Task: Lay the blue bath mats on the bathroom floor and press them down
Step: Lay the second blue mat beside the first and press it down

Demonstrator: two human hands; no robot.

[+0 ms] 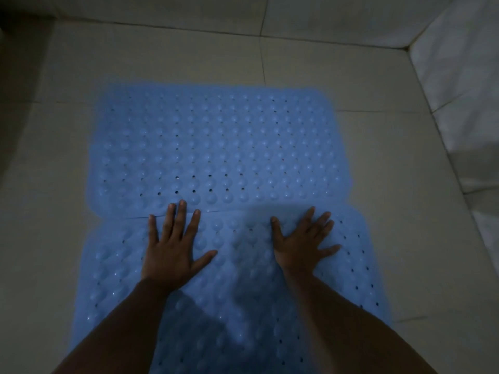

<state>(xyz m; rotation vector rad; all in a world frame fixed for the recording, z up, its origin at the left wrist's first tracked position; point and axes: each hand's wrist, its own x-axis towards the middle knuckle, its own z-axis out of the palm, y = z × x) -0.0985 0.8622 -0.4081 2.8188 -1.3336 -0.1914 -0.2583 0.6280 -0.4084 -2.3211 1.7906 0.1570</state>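
Note:
Two blue bath mats with round bumps and small holes lie flat on the pale tiled floor, edge to edge. The far mat (pixel 216 147) fills the middle of the view. The near mat (pixel 243 306) runs down to the bottom edge, partly hidden by my forearms. My left hand (pixel 172 247) presses flat on the near mat's far edge, fingers spread, with its fingertips reaching over the seam onto the far mat. My right hand (pixel 305 241) lies flat with splayed fingers on the near mat just short of the seam.
Beige floor tiles (pixel 391 163) surround the mats on the left, far side and right. A low tiled step or wall base (pixel 243 12) runs along the back. A pale marbled wall (pixel 459 90) rises on the right. The light is dim.

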